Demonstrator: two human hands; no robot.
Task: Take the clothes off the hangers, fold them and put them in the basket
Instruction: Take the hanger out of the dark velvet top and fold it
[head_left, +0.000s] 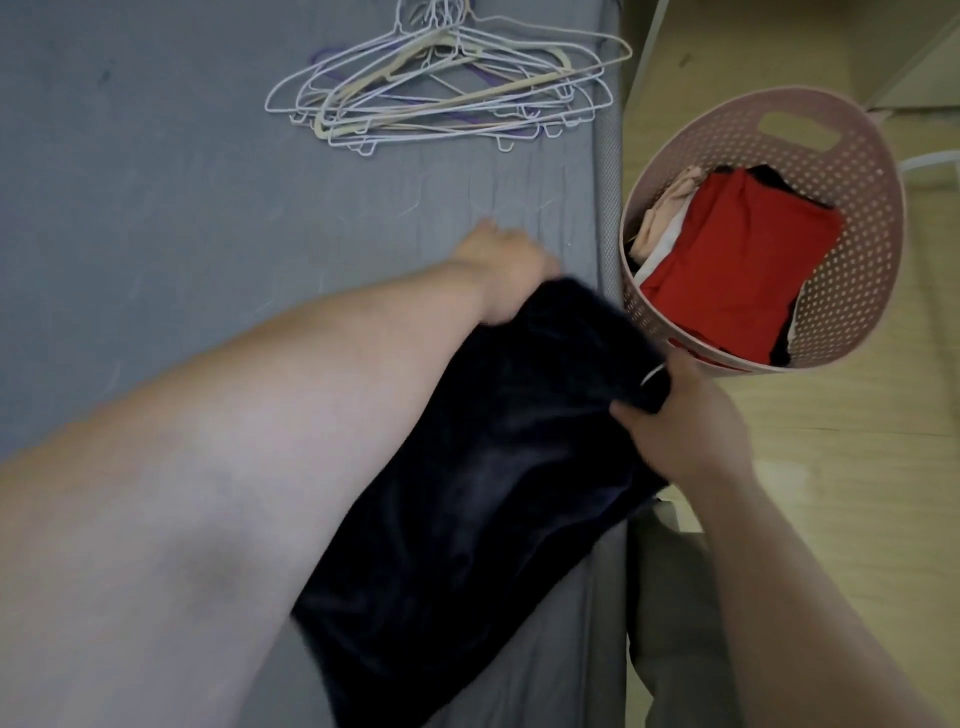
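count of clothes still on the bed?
1: a dark garment at the right edge of the bed; right hand grips it, left hand touches its far end. Hangers lie bare. The left arm may hide more.

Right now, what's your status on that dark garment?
Right hand grips dark garment; left hand at far end, grip hidden. Not yet in basket. Inside, red garment on top; nothing blocking.

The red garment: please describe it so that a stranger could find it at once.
Right of the grey bed stands a pink basket with holes. The red garment lies folded on top inside it. Its neighbours there are peach, white and black.
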